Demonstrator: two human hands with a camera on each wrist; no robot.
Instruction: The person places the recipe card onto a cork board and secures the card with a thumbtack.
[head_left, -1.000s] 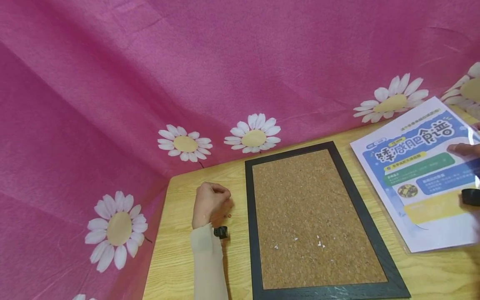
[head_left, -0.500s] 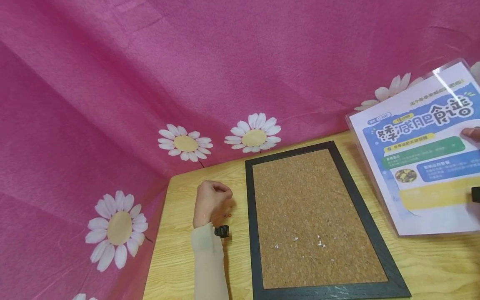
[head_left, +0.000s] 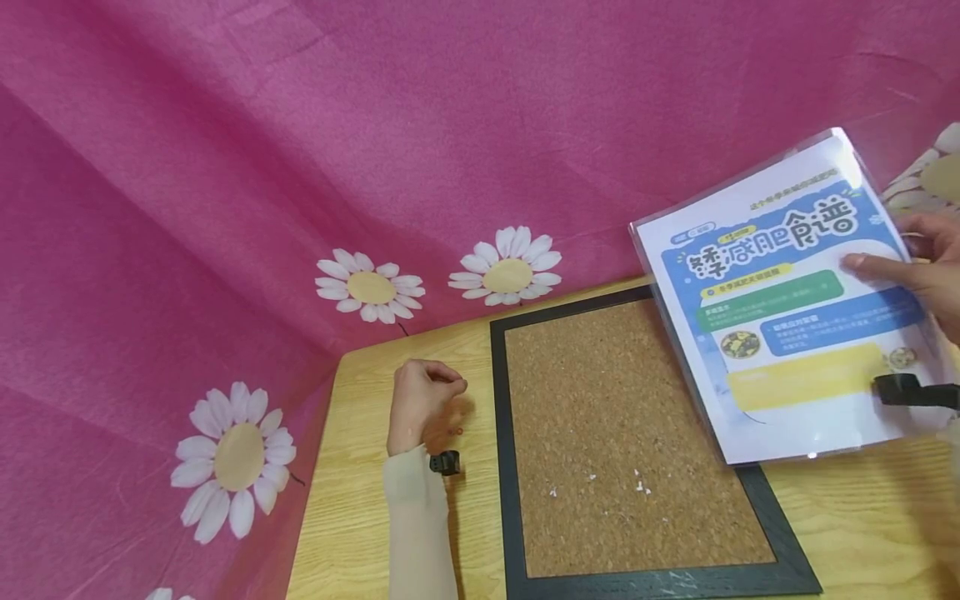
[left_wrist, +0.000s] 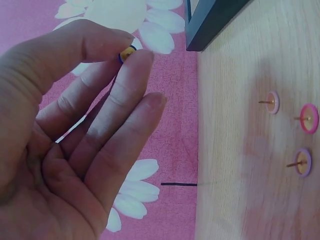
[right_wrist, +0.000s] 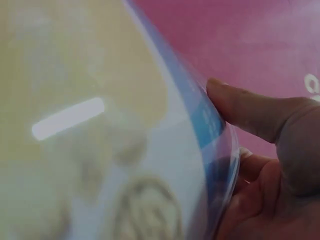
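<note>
Between thumb and fingertips my left hand (head_left: 422, 407) pinches a small thumbtack (left_wrist: 127, 53) with a gold centre and a dark blue edge. That hand stays left of a cork board (head_left: 592, 417) with a black frame, which lies on the table. At the right, my right hand (head_left: 930, 265) grips a laminated poster (head_left: 802, 342) by its right edge, thumb on the printed face. The poster is tilted up and overlaps the board's upper right part in the head view. In the right wrist view its clear plastic edge bends under the thumb (right_wrist: 245, 107).
Three thumbtacks with pink and purple rims lie on the wooden table (left_wrist: 225, 150) near the left hand, points up, among them a bright pink one (left_wrist: 309, 119). White scraps (head_left: 641, 486) dot the cork. A pink flowered cloth (head_left: 450, 125) hangs behind and left of the table.
My right hand has lifted the poster from beside the board, then brought it left until it overlaps the board's right side. The left hand has barely moved.
</note>
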